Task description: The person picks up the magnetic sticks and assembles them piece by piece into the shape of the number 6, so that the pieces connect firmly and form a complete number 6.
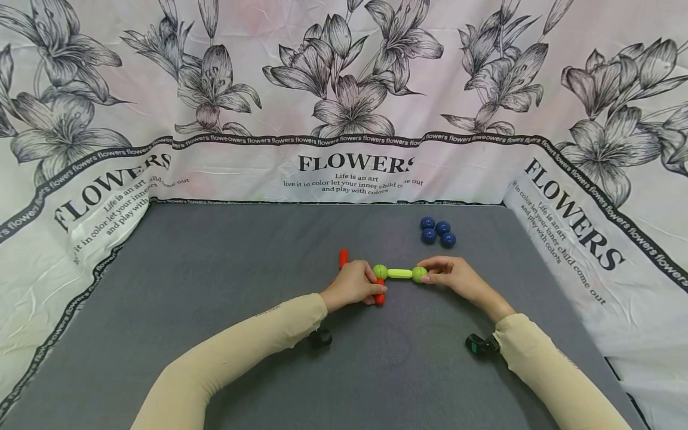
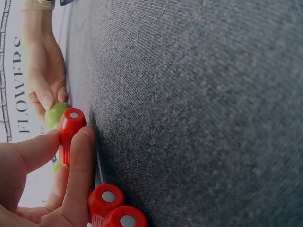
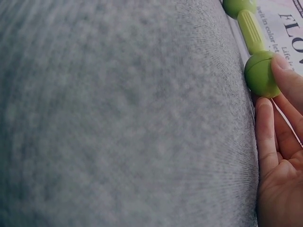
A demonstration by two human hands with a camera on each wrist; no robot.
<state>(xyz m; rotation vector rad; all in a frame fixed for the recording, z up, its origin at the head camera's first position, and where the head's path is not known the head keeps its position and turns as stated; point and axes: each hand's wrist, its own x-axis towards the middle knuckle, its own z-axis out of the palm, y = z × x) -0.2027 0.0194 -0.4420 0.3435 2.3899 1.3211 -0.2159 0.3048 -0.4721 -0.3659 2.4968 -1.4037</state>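
Near the middle of the table, a yellow-green ribbed rod (image 1: 400, 273) links two green balls, one at the left end (image 1: 380, 272) and one at the right end (image 1: 419, 274). My left hand (image 1: 352, 283) pinches a red rod (image 1: 380, 297) between thumb and fingers; its upper end lies right at the left ball. In the left wrist view that red rod (image 2: 73, 135) shows a grey disc on its end. My right hand (image 1: 457, 278) grips the right green ball (image 3: 261, 75), thumb on one side and fingers on the other.
More red rods lie by my left hand, one (image 1: 343, 258) just behind it and partly hidden; two red ends (image 2: 106, 198) show in the left wrist view. Several dark blue balls (image 1: 428, 236) sit grouped farther back on the grey table (image 1: 258, 251). Flower-printed cloth (image 1: 226, 167) surrounds its back and sides.
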